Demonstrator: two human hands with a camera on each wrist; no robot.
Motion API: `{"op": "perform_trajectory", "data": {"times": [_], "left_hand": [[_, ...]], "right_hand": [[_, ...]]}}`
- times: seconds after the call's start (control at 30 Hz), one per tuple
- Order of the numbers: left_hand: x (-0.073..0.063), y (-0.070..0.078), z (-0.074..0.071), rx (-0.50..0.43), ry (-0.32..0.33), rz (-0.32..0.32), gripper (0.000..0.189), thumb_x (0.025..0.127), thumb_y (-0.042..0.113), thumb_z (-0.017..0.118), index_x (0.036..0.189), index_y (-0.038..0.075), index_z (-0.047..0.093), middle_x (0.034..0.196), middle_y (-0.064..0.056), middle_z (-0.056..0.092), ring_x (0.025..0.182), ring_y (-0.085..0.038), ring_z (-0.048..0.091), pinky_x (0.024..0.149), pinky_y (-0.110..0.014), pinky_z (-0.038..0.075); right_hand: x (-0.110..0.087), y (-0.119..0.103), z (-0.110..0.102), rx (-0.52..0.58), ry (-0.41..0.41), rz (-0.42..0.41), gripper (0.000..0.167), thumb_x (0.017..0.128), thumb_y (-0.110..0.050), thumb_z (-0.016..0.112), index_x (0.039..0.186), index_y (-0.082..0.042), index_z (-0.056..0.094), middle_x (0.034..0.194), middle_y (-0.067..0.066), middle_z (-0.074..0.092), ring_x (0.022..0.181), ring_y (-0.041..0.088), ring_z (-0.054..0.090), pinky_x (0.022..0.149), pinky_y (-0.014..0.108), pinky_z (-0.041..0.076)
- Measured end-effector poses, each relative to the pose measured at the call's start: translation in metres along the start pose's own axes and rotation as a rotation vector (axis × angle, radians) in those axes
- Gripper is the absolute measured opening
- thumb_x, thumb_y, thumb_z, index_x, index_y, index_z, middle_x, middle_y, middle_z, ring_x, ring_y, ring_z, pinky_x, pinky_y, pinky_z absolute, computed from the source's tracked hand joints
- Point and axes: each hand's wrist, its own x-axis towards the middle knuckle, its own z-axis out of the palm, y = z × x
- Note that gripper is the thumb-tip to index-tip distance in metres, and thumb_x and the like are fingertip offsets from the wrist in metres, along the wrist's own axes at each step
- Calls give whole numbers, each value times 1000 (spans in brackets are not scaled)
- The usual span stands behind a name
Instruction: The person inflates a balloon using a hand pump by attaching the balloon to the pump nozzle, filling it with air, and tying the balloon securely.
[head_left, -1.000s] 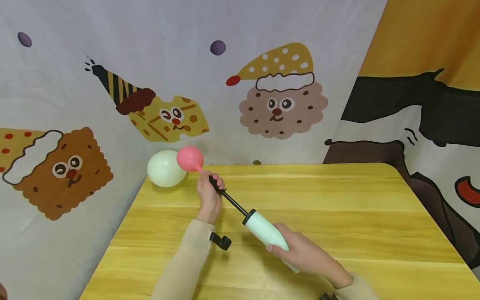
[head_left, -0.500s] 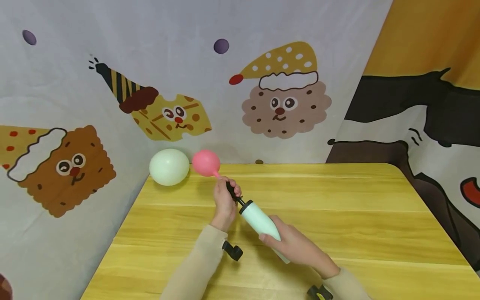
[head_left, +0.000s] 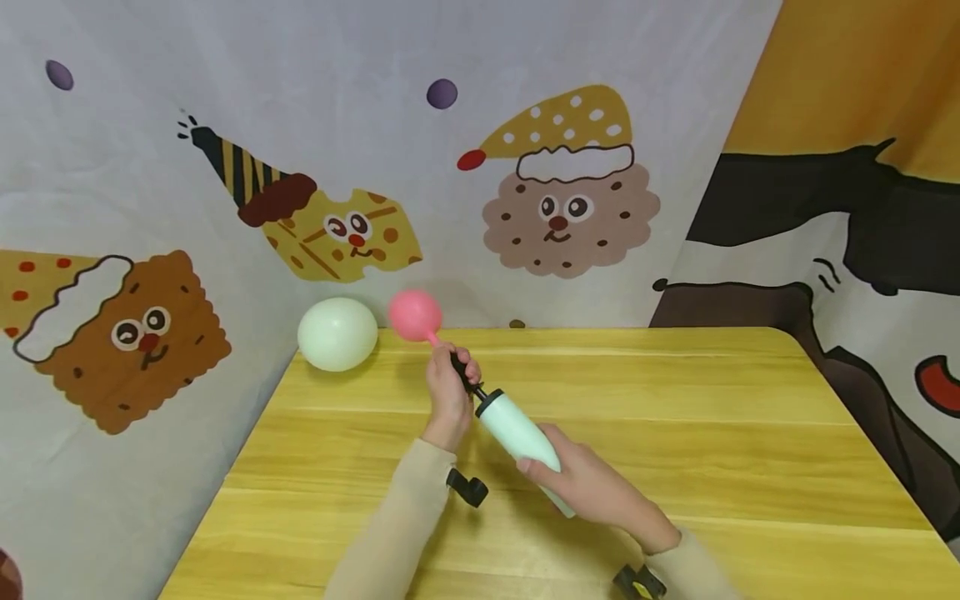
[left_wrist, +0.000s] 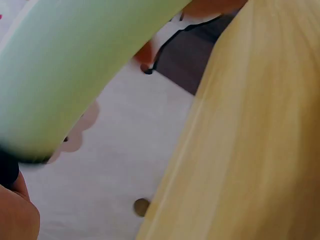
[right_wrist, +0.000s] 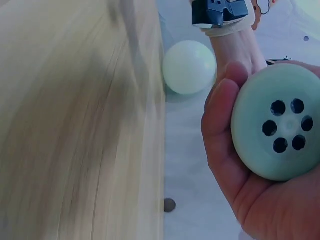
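A mint-green balloon pump (head_left: pixel 517 429) slants above the table, its black nozzle end toward the far left. My left hand (head_left: pixel 447 387) grips the black nozzle part, where the neck of a small, round pink balloon (head_left: pixel 416 315) sits. My right hand (head_left: pixel 588 483) is wrapped around the green barrel; in the right wrist view its fingers (right_wrist: pixel 222 125) curl about the pump's round end (right_wrist: pixel 275 120), which has several dark holes. Only a short piece of black rod shows between barrel and left hand. The left wrist view has the barrel (left_wrist: pixel 75 75) close up.
A pale green inflated balloon (head_left: pixel 337 334) rests at the table's far left corner. The wooden table (head_left: pixel 712 433) ends against a cloth backdrop (head_left: pixel 360 100) printed with cartoon biscuits and cheese. Black camera mounts (head_left: pixel 468 487) sit on both wrists.
The barrel has slid up toward the left hand, so much less rod shows than a second ago. The pink balloon and left hand have shifted right, apart from the pale balloon in view.
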Motion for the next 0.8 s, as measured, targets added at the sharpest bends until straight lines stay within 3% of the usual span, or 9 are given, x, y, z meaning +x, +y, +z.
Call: {"op": "perform_trajectory", "data": {"times": [0.17, 0.33, 0.57, 0.8], "left_hand": [[12, 16, -4, -69, 13, 52, 29, 112, 16, 33, 86, 10, 46, 70, 0, 50, 50, -8, 45, 46, -18, 37], [13, 23, -7, -83, -14, 68, 29, 114, 18, 30, 90, 11, 43, 73, -1, 49, 52, -10, 44, 48, -20, 37], [5, 12, -3, -72, -22, 55, 31, 115, 19, 29, 88, 11, 44, 72, 0, 49, 52, -8, 43, 47, -19, 36], [-11, -4, 1, -22, -41, 18, 33, 115, 20, 29, 88, 11, 45, 73, 1, 48, 53, -8, 44, 48, -19, 37]], "right_hand": [[-21, 3, -13, -35, -28, -5, 64, 106, -42, 59, 153, -4, 38, 97, 10, 65, 66, 23, 66, 51, 35, 56], [-35, 12, -19, -71, -24, -46, 55, 106, -36, 60, 148, -5, 42, 99, 5, 66, 74, 21, 67, 56, 33, 57], [-33, 20, -9, -55, -4, -65, 56, 106, -36, 61, 147, -3, 43, 104, 6, 66, 81, 19, 68, 59, 32, 58], [-13, 14, 0, -62, 23, -43, 61, 106, -42, 60, 148, -1, 42, 102, 7, 67, 78, 24, 68, 57, 33, 57]]}}
